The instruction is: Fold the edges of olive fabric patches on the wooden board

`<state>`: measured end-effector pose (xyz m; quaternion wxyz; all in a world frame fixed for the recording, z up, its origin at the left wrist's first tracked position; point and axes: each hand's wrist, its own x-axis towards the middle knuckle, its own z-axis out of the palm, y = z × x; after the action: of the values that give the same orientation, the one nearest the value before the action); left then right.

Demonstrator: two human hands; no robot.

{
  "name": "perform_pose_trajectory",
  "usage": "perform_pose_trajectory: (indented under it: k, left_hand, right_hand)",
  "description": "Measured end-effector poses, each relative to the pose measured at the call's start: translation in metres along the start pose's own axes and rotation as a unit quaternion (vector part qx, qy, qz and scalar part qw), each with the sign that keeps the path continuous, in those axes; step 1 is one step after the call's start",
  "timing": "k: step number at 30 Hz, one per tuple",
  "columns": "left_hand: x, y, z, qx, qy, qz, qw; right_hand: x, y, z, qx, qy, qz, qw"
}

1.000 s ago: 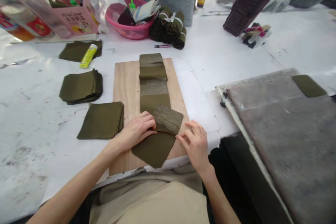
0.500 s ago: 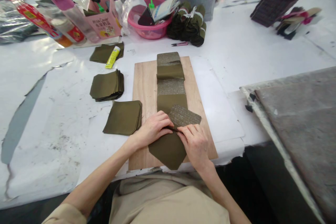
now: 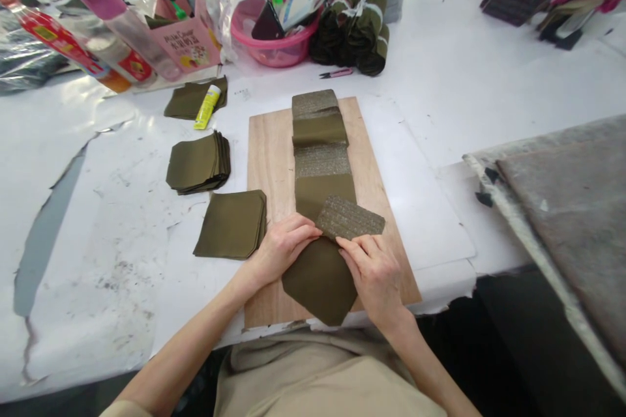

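Observation:
An olive fabric piece [image 3: 320, 283] lies at the near end of a wooden board [image 3: 271, 163], turned at an angle. My left hand [image 3: 288, 242] pinches its far edge on the left. At the same edge, a little to the right, the fingertips of my right hand [image 3: 374, 267] are closed on the cloth. Just beyond them a grey speckled strip [image 3: 349, 217] lies slanted against that edge. Farther up the board, olive panels [image 3: 325, 192] and speckled strips [image 3: 323, 161] overlap in a column. A stack of olive pieces [image 3: 229, 225] sits beside my left hand.
To the left are another olive stack [image 3: 195, 163] and a yellow tube [image 3: 207, 107] on more cloth. A pink basin [image 3: 276, 49], a pink box [image 3: 186, 42], rolled dark bundles [image 3: 357, 26] and small snips [image 3: 336, 72] stand behind. A grey padded surface [image 3: 567, 195] lies right.
The fold at the piece's far edge looks flatter, and my fingertips are slightly farther apart along it. The whole view has shifted a little.

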<state>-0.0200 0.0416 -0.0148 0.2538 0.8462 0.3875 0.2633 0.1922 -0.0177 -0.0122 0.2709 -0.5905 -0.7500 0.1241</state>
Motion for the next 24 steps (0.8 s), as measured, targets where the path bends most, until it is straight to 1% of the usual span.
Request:
perform_pose_trajectory:
  k: [5, 9, 15, 19, 24]
  left_hand:
    - [-0.0006, -0.0017, -0.0016, 0.010, -0.012, -0.002, 1.000]
    - [0.0000, -0.0010, -0.0020, 0.017, -0.007, 0.000, 1.000]
    - [0.0017, -0.0032, -0.0032, -0.007, 0.006, -0.009, 1.000]
    - [0.0038, -0.0055, -0.0067, -0.023, -0.007, 0.002, 1.000]
    - [0.0036, -0.0062, -0.0072, -0.002, -0.013, 0.003, 1.000]
  right_hand:
    - [-0.0004, 0.0005, -0.0010, -0.018, 0.010, -0.011, 1.000]
    - [-0.0025, 0.0011, -0.0006, -0.018, 0.007, -0.009, 1.000]
    - [-0.0032, 0.0026, 0.0011, -0.005, -0.004, 0.002, 1.000]
    - [-0.0022, 0.0033, 0.0019, -0.018, -0.014, 0.002, 1.000]
    - [-0.0010, 0.0028, 0.0000, -0.010, -0.010, 0.006, 1.000]
